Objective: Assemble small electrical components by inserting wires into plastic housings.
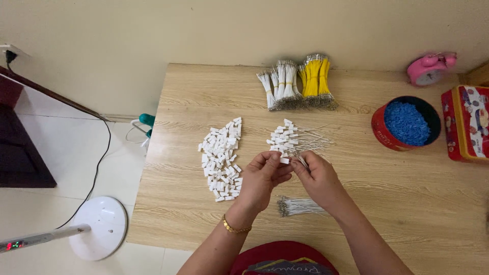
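My left hand (pixel 262 178) pinches a small white plastic connector (pixel 283 160) at its fingertips. My right hand (pixel 318 178) meets it from the right, holding thin white wires (pixel 301 162) at the connector. A pile of loose white connectors (pixel 221 158) lies left of my hands. Just beyond my hands lies a heap of connectors with wires fitted (pixel 295 140). A small bundle of loose white wires (pixel 298 206) rests on the wooden table (pixel 407 203) below my right hand.
Bundles of white wires (pixel 280 86) and yellow wires (pixel 317 81) lie at the table's far edge. A red round tin of blue pieces (pixel 406 124), a red box (pixel 467 125) and a pink alarm clock (pixel 430 69) stand at right. A fan base (pixel 99 226) sits on the floor.
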